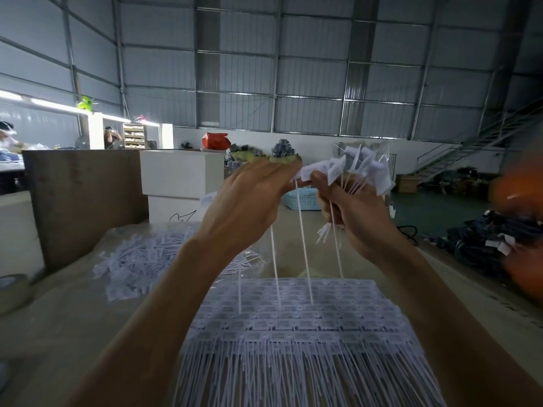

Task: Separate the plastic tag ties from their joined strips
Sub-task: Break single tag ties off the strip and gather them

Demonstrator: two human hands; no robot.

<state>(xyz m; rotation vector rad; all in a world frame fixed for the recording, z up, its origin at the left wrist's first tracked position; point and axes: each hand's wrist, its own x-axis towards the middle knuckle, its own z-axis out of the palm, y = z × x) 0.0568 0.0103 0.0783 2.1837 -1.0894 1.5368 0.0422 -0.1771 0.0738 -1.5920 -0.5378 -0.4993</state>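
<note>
Both hands are raised above the table. My right hand (349, 207) grips a bunch of white tag ties (357, 168), their flat heads fanned out up and to the right. My left hand (249, 201) pinches the head of a strip of ties (304, 259) right beside that bunch, and its thin tails hang down toward the table. Below, a thick stack of joined tie strips (296, 327) lies flat near me, tails pointing at me. A loose pile of separated ties (141, 259) lies on the table to the left.
The work table (73, 318) has a tape roll (11, 292) at its left edge. A brown board (85, 204) and white boxes (182, 177) stand behind the pile. Dark garments (484, 242) lie on the floor at the right, a pale blue basket (302, 201) further back. A person works at far left.
</note>
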